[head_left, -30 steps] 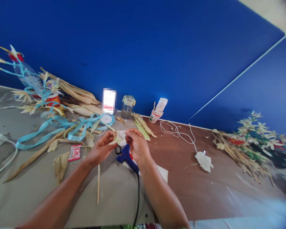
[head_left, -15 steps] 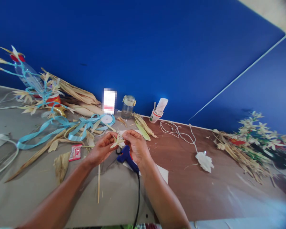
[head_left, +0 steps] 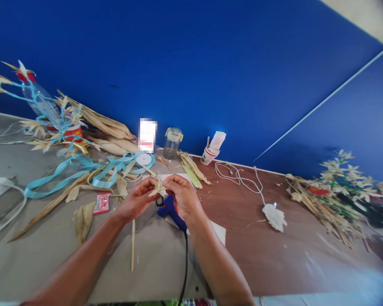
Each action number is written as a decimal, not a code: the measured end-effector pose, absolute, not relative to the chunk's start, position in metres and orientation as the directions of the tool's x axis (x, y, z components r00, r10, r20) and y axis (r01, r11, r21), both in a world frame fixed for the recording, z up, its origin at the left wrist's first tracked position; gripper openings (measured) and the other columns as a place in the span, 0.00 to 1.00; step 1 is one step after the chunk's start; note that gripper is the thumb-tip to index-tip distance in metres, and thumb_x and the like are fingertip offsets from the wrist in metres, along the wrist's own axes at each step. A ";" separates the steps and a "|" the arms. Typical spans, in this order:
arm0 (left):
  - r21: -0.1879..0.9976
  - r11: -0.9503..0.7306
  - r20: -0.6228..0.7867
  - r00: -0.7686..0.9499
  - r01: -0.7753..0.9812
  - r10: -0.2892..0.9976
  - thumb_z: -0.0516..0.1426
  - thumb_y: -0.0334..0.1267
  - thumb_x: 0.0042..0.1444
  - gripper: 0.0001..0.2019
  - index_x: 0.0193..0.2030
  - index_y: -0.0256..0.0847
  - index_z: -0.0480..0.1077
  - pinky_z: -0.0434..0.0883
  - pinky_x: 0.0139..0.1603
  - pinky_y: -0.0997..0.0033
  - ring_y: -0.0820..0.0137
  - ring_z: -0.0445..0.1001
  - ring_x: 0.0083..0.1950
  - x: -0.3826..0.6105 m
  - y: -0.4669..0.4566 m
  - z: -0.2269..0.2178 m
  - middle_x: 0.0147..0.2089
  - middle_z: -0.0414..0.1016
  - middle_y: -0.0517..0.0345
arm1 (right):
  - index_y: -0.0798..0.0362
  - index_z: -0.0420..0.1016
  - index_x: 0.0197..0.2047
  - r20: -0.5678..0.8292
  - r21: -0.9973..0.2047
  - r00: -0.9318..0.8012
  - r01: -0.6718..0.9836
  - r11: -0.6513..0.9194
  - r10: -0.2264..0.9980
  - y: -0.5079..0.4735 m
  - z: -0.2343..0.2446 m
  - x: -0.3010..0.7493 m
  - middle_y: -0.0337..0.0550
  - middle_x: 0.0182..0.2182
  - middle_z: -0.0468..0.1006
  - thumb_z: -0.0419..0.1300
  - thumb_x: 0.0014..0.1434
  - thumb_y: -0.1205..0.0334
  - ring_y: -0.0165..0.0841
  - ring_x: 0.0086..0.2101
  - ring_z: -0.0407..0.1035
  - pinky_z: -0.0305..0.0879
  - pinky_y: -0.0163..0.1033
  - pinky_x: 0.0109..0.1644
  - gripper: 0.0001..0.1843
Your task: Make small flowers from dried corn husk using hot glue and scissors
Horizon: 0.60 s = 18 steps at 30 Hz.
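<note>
Between my two hands is a small pale flower of dried corn husk (head_left: 158, 188), its pointed petals spread. My left hand (head_left: 141, 196) pinches it from the left side. The fingers of my right hand (head_left: 180, 192) are closed at its right edge, touching a petal. Just beneath my hands a blue glue gun (head_left: 172, 213) lies on white paper (head_left: 219, 231), its black cord (head_left: 185, 263) running toward the front edge. Left of it lies a thin wooden stick (head_left: 133, 246).
Blue ribbon (head_left: 59, 183), loose corn husks (head_left: 83, 221) and a red packet (head_left: 101, 203) lie on the left. Behind stand a glass jar (head_left: 172, 143) and a paper cup (head_left: 208, 156). A white cable (head_left: 239, 178) and artificial flowers (head_left: 346, 174) are on the right.
The husk flower has turned slightly between my fingers. Both hands keep nearly the same place, and the glue gun has not moved.
</note>
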<state>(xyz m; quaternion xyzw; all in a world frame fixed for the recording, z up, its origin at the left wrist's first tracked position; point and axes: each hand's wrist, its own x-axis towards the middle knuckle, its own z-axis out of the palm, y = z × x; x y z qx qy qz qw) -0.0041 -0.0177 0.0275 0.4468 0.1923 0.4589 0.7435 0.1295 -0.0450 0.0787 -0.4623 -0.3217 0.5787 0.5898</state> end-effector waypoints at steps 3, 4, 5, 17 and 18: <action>0.835 0.187 0.123 0.506 -0.517 0.854 0.64 0.35 0.46 0.07 0.32 0.38 0.71 0.65 0.32 0.77 0.75 0.67 0.32 -0.004 -0.018 0.028 0.31 0.69 0.59 | 0.53 0.71 0.17 -0.155 -0.918 0.113 -0.383 -0.101 0.982 -0.045 0.078 0.130 0.32 0.15 0.67 0.63 0.37 0.64 0.24 0.21 0.55 0.52 0.32 0.27 0.04; 0.832 0.188 0.126 0.509 -0.521 0.852 0.64 0.35 0.46 0.07 0.32 0.38 0.71 0.65 0.33 0.77 0.76 0.67 0.32 -0.004 -0.018 0.028 0.30 0.69 0.59 | 0.53 0.71 0.18 -0.157 -0.917 0.108 -0.384 -0.104 0.982 -0.045 0.078 0.130 0.32 0.15 0.67 0.63 0.37 0.64 0.24 0.20 0.55 0.52 0.32 0.27 0.04; 0.830 0.189 0.130 0.511 -0.525 0.850 0.64 0.35 0.47 0.07 0.32 0.38 0.71 0.65 0.33 0.77 0.76 0.67 0.32 -0.004 -0.018 0.028 0.30 0.69 0.59 | 0.54 0.72 0.18 -0.159 -0.915 0.103 -0.388 -0.107 0.982 -0.045 0.078 0.130 0.32 0.15 0.67 0.63 0.38 0.64 0.24 0.20 0.55 0.51 0.32 0.26 0.04; 0.820 0.210 0.138 0.540 -0.533 0.830 0.64 0.35 0.47 0.07 0.32 0.39 0.71 0.67 0.34 0.76 0.74 0.68 0.33 -0.005 -0.017 0.027 0.31 0.69 0.58 | 0.54 0.71 0.18 -0.211 -0.876 0.056 -0.453 -0.164 0.976 -0.047 0.081 0.130 0.32 0.14 0.67 0.64 0.38 0.66 0.23 0.18 0.56 0.50 0.31 0.23 0.05; 0.819 0.208 0.141 0.540 -0.534 0.830 0.64 0.35 0.47 0.07 0.32 0.38 0.71 0.67 0.34 0.76 0.74 0.68 0.33 -0.005 -0.017 0.027 0.31 0.69 0.58 | 0.54 0.71 0.18 -0.214 -0.876 0.055 -0.453 -0.166 0.975 -0.047 0.080 0.130 0.32 0.14 0.67 0.64 0.38 0.66 0.24 0.18 0.56 0.50 0.31 0.23 0.05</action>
